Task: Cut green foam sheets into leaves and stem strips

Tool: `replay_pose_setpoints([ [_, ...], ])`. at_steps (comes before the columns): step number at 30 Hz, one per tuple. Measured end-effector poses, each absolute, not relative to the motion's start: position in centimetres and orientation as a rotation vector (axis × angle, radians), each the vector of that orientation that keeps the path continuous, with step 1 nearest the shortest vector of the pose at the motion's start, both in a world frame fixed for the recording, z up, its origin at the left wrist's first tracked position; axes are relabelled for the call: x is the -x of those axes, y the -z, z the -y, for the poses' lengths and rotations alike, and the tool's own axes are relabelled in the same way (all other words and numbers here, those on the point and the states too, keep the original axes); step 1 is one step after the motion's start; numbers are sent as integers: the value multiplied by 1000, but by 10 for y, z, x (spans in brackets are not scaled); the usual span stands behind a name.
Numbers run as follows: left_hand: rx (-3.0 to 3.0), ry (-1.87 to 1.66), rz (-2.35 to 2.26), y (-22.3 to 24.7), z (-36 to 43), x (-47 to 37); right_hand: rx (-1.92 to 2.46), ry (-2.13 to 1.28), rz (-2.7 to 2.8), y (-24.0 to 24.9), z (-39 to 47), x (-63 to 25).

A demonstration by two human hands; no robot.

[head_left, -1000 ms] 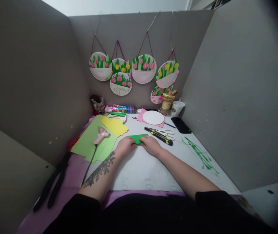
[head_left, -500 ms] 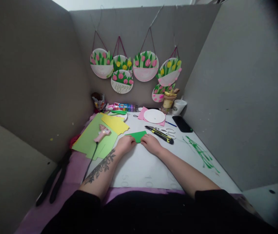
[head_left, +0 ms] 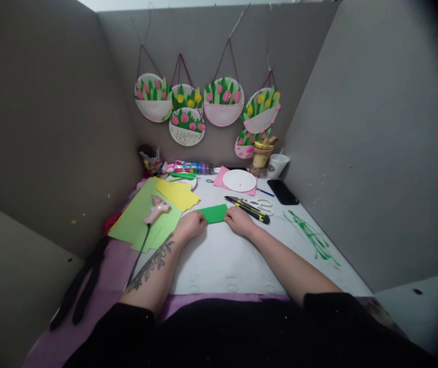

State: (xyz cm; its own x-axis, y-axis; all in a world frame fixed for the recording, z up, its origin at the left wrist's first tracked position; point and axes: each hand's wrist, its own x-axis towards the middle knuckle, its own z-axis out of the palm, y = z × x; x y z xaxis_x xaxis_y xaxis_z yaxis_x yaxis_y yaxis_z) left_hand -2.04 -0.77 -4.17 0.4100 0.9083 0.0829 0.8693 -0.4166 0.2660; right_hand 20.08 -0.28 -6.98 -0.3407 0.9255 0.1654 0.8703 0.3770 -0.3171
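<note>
A strip of green paper (head_left: 215, 213), which looks folded, lies flat on the white work surface (head_left: 219, 260) in front of me. My left hand (head_left: 193, 225) is closed on its left end, the fingers curled at the edge. At the right end my right hand (head_left: 238, 221) grips it the same way, thumb and fingers pressed together. Just beyond my right hand lie a black-and-yellow utility knife (head_left: 255, 213) and white-handled scissors (head_left: 263, 203). A pink glue gun (head_left: 156, 210) rests left of my left hand on light green paper (head_left: 130, 220).
Yellow paper (head_left: 176, 193) overlaps the green sheets. Behind the knife are a white paper circle (head_left: 239, 180) on pink paper and a phone (head_left: 282, 192). Green paper scraps (head_left: 311, 235) lie at right. Paper-plate flower baskets (head_left: 224, 110) hang on the back panel; a white cup (head_left: 278, 166) stands below.
My hands have moved apart towards the two ends of the green paper, so more of it shows between them. The whole view has shifted slightly.
</note>
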Motion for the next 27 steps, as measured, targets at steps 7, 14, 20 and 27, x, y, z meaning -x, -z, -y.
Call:
replay_pose_setpoints([
  [7, -2423, -240, -1664, 33, 9, 18, 1657, -261, 2312, 73, -3, -196],
  [14, -2360, -165, -1724, 39, 5, 17, 1763, -238, 2328, 73, -6, -193],
  [20, -2374, -99, -1773, 41, 4, 14, 1853, -199, 2345, 69, -4, -188],
  [27, -2361, -60, -1821, 42, 5, 12, 1842, -145, 2351, 67, -2, -187],
])
